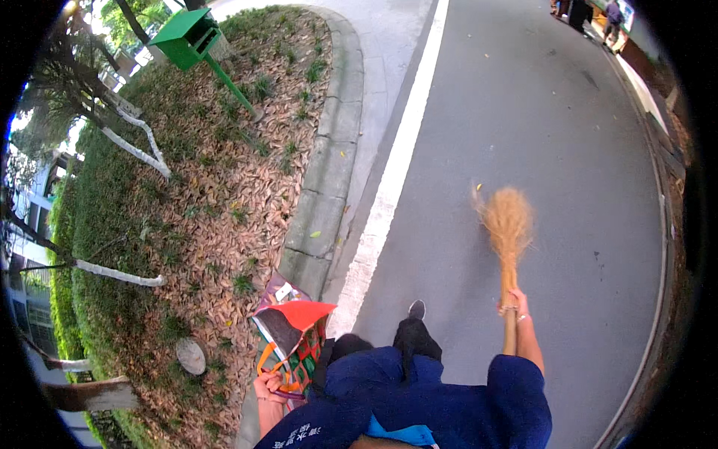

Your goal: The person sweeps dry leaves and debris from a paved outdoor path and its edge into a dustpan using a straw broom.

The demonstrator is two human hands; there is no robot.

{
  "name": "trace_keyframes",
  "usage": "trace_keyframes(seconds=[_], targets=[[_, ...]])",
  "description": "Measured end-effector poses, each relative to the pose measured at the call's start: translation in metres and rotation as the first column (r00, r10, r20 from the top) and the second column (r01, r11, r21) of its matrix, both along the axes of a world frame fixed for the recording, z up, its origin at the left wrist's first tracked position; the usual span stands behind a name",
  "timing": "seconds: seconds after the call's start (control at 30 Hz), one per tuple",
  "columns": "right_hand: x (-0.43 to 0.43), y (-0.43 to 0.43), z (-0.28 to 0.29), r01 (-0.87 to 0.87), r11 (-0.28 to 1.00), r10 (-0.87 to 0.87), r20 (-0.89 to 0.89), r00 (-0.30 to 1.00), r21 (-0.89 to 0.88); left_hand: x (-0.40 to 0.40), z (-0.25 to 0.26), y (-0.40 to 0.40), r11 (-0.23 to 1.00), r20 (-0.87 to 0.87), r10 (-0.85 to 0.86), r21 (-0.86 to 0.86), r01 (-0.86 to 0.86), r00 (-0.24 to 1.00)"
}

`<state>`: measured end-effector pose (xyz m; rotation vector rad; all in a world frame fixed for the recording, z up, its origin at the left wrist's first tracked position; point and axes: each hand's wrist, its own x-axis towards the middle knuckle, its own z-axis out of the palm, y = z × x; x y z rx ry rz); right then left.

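Note:
My left hand is closed on the orange handles of a colourful shopping bag, which hangs at my left side with its mouth partly open. My right hand grips a straw broom where the bound bristles meet the wooden handle. The broom points forward, its fluffy tan head over the grey asphalt; whether the tips touch the road cannot be told. A small yellow leaf lies beside the broom head.
A white painted line runs along the road. To its left a stone kerb borders a leaf-strewn bed with whitewashed tree trunks and a green box on a post. People are far ahead at the right.

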<state>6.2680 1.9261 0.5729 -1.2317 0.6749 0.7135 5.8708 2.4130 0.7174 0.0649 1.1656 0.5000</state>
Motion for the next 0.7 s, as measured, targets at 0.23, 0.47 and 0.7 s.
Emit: trace_keyframes(seconds=[0.23,0.47,0.7], targets=[[-0.033,0.164,0.039,-0.268,0.907,0.289,-0.018,0.957,0.326,0.063,-0.009,-0.019,1.0,-0.039,0.001,-0.002,-0.001,0.999],[0.032,0.221,0.118,-0.502,0.81,0.508,0.064,0.859,0.302,0.111,-0.056,-0.021,1.0,-0.075,0.029,0.001,-0.029,0.997],[0.189,0.27,0.14,-0.617,0.778,0.573,0.274,0.773,0.114,0.154,-0.05,-0.04,0.984,-0.008,0.18,-0.003,-0.18,0.984]])
